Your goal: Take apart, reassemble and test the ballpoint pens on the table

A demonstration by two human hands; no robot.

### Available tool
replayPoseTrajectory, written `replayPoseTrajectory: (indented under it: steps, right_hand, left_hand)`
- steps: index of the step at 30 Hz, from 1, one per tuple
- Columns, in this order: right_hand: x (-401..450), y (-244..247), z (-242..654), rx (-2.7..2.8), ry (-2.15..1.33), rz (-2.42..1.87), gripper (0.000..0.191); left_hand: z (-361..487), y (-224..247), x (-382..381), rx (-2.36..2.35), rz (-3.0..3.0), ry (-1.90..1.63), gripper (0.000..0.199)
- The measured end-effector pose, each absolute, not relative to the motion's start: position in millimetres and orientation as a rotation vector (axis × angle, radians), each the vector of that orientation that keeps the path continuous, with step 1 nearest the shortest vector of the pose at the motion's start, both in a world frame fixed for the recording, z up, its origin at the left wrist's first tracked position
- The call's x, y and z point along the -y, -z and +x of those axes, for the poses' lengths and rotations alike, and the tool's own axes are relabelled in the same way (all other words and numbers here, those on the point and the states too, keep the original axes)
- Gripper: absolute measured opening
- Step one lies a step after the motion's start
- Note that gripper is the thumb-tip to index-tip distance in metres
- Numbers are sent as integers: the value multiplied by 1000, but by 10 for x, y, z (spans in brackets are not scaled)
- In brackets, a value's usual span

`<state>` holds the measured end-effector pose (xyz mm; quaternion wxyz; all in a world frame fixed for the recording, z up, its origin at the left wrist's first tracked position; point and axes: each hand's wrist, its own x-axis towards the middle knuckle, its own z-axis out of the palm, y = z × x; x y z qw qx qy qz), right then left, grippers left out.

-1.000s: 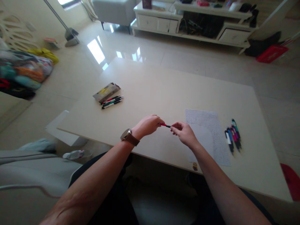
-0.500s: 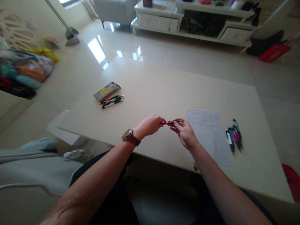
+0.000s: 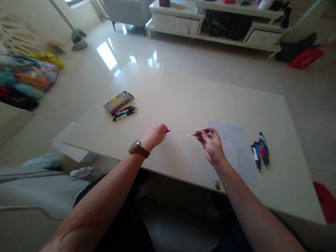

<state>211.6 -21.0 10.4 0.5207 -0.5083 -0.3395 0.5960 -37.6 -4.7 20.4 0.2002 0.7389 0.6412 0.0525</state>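
Above the middle of the white table (image 3: pixel 183 101), my left hand (image 3: pixel 156 134) is closed on a red pen barrel (image 3: pixel 167 131), whose end sticks out to the right. To its right my right hand (image 3: pixel 211 142) pinches a black pen part (image 3: pixel 207 132) with a thin pale refill (image 3: pixel 191 134) pointing left. The two pieces are apart, with a gap between my hands. Beneath and beside my right hand lies a sheet of lined paper (image 3: pixel 245 154). Several pens (image 3: pixel 259 150) lie side by side at the right of the paper.
At the table's left are an open box (image 3: pixel 118 102) and several pens (image 3: pixel 125 113). A small yellow-brown item (image 3: pixel 217 185) lies at the front edge. Left of the table stands a grey seat (image 3: pixel 39 196) with a plastic bottle (image 3: pixel 82 172) near it. A white cabinet (image 3: pixel 175 23) is beyond.
My hands have moved apart, the left one leftward with the red barrel, the right one slightly right with the black part. The pen is now in two pieces and the refill is exposed.
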Motion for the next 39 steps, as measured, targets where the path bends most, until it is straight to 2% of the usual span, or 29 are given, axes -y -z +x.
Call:
replayPoseTrajectory:
  steps: [10,17,19,23,25,31,36,39]
  right_hand:
    - [236,-121,2081,825,-1480,-1211,37]
    - [270,-103,2053,894,-1512,-1228,35]
    - [281,-91,2031,918,-1523,-1227,35]
    - [284,-70,1984,925,-1546,-1234,39]
    - [271,-69,1979,918,-1518,-1257,40]
    - [184,-88,2078,786,-1280,-1268,33]
    - [165,-80,2113,678,-1270,-1301,22]
    - [204,-57,2058,803,-1331,-1357,25]
  left_hand:
    - [-538,-31,1,-1887,1952,-76,35]
    - [-144,-195,69,-1416,2007,-479,48]
    - [-31,-223,98,-1309,1950,-542,45]
    - [84,-195,104,-1184,1816,-498,18]
    - [87,-175,91,-1220,1844,-483,12]
    - [28,-191,70,-1274,1884,-462,11]
    - [26,-203,74,-1271,1890,-465,11]
    - [60,-206,77,-1281,1900,-454,11]
